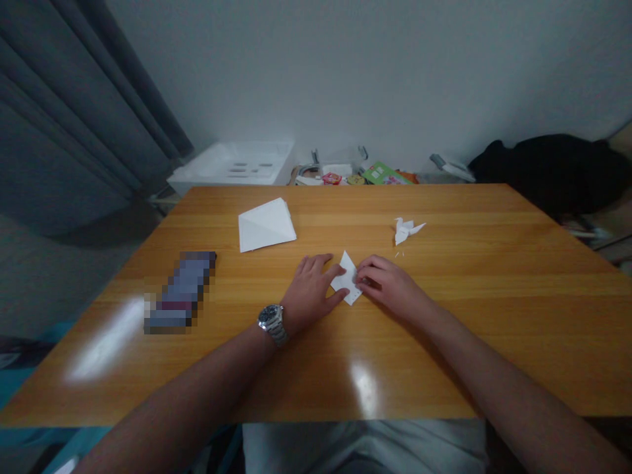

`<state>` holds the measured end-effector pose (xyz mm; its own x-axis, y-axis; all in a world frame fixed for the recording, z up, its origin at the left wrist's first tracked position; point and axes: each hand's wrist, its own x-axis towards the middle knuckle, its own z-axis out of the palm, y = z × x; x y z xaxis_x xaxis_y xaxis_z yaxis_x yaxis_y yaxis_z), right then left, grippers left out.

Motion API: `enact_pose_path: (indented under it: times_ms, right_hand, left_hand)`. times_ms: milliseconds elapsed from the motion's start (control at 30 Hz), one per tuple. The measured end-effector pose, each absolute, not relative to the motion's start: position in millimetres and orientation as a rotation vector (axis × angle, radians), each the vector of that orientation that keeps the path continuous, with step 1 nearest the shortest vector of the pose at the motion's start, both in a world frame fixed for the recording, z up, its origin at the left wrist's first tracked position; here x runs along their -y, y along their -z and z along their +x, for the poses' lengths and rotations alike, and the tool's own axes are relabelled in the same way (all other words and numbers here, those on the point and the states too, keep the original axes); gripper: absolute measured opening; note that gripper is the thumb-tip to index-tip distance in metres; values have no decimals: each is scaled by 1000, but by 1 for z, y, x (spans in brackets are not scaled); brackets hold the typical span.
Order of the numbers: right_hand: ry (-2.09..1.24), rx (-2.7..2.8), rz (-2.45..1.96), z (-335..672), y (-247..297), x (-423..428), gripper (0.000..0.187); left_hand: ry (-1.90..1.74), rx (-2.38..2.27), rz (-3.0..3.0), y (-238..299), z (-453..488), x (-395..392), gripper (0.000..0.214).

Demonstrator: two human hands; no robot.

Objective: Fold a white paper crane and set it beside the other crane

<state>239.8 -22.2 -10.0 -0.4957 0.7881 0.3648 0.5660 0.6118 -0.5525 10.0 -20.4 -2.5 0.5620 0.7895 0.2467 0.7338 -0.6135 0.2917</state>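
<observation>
Centrally, a small folded paper lies on the wooden table, the left hand pinning its left half with fingers flat and together, seemingly to steady it, while the right hand nips its right edge with bunched fingertips; a paper crane sits far right.

A small piece of white paper is shown folded into a pointed, kite-like shape. It is laid flat on a wooden table, with one tip turned away and one turned toward the viewer. Its left side is covered by the flat fingers of the left hand. Its right edge is met by the curled fingertips of the right hand, possibly pinched rather than pressed.
</observation>
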Motion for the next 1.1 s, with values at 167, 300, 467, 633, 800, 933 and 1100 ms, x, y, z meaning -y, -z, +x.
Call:
enact_pose_path:
  times_ms: [167, 300, 467, 633, 800, 933, 1100]
  right_hand:
    - [-530, 2259, -1026, 239, 10, 24, 11]
    - [-626, 2239, -1063, 244, 10, 24, 7]
    - [-738, 2295, -978, 251, 7, 23, 16]
    - [-743, 2314, -978, 251, 4, 22, 11]
    - [-739, 2312, -968, 250, 6, 22, 7]
    - [-758, 2308, -965, 250, 6, 23, 5]
    - [-802, 2300, -960, 250, 5, 23, 6]
  left_hand:
    - [-521, -1306, 2644, 2, 10, 21, 40]
    - [-537, -1296, 2655, 4, 10, 20, 40]
    - [-587, -1222, 2644, 2, 10, 18, 41]
    - [-548, -1011, 2618, -3, 12, 16, 31]
    - [-493, -954, 2557, -3, 11, 14, 27]
    - [-496, -934, 2571, -1, 9, 12, 23]
    - [-524, -903, 2547, -1, 7, 10, 21]
